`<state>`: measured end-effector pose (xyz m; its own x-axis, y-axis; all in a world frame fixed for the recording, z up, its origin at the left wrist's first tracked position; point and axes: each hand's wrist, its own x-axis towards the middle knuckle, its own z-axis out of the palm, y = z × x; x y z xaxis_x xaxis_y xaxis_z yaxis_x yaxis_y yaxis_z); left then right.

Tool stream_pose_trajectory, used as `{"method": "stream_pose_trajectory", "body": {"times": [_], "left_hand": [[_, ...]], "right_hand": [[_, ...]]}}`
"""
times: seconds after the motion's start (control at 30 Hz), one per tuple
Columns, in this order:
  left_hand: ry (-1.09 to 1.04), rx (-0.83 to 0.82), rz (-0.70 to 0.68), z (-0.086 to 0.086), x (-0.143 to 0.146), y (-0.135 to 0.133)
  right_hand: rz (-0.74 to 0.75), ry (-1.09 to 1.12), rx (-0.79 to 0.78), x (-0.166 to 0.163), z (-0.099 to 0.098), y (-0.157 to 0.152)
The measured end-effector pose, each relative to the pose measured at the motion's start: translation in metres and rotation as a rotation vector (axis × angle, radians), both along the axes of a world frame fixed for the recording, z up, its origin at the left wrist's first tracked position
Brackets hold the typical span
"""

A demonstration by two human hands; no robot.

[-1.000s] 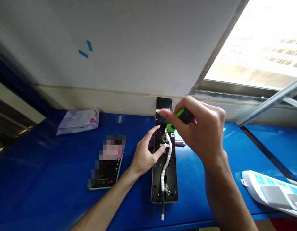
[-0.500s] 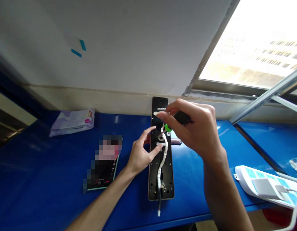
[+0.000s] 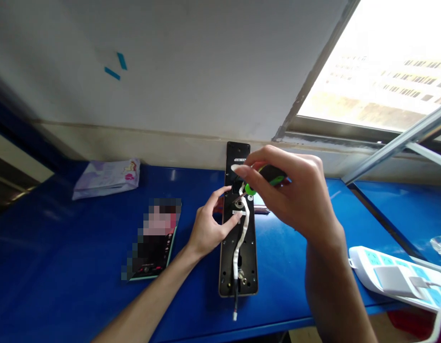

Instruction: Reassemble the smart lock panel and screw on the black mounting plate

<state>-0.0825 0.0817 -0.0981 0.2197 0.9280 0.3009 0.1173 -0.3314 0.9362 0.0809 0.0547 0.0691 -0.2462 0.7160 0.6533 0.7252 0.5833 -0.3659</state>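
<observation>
A long black door lock panel (image 3: 247,257) lies back side up on the blue desk, its far end near the wall. Along its lower half runs a white-wrapped cable (image 3: 241,236), whose connector hangs past the near edge. My left hand (image 3: 209,224) grips the panel's left side, thumb on the top face by a white label and fingers at the edge. In my right hand (image 3: 295,186) is a black and green screwdriver (image 3: 249,189), closed between thumb and fingers. Its shaft slants down left to the panel beside a round metal fitting (image 3: 239,204); the tip's exact contact is hard to see.
A phone (image 3: 152,252) with a partly blurred screen lies left of my left forearm. Behind it sits a purple-white packet (image 3: 106,178). A power strip (image 3: 370,259) with a plugged-in charger is at right, below a metal frame bar (image 3: 392,145). Some dark thing (image 3: 261,209) pokes out beside the panel.
The screwdriver handle has turned in my right hand, so more green shows on it. My left hand keeps its place on the panel. The view has shifted slightly.
</observation>
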Motion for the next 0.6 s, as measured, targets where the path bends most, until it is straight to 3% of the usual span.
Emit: {"method": "stream_pose_trajectory", "body": {"times": [0.33,0.5,0.6], "left_hand": [[0.002,-0.007,-0.003,-0.0008,-0.0004,0.0006],[-0.002,-0.015,-0.005,0.0007,-0.0004,0.0003],[0.001,-0.025,-0.007,0.0018,0.0002,0.0004]], "right_hand": [[0.135,-0.044,-0.004,0.0082,0.0020,0.0016],[0.028,-0.045,0.040,0.0059,-0.0006,0.0050],[0.037,-0.025,0.053,0.0047,0.0000,0.0051]]}}
